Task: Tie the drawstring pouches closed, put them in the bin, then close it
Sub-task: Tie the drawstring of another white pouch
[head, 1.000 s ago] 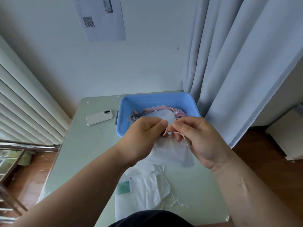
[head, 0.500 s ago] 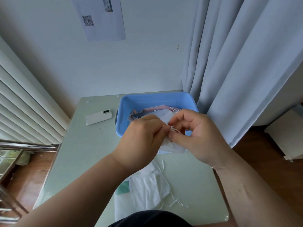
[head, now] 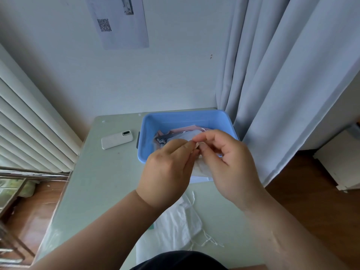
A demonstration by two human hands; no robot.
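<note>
Left hand [head: 165, 172] and right hand [head: 231, 164] fingers [head: 206, 136] pinch the pouch [head: 200, 169] top, perhaps its drawstring, above the bin [head: 187, 114].

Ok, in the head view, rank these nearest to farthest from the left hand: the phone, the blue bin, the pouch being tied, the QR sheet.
1. White pouch: pinched at the fingertips of the left hand, between both hands.
2. Blue bin: just beyond the knuckles.
3. Phone: lying flat, left of the bin.
4. QR sheet: high up behind everything, farthest.
</note>
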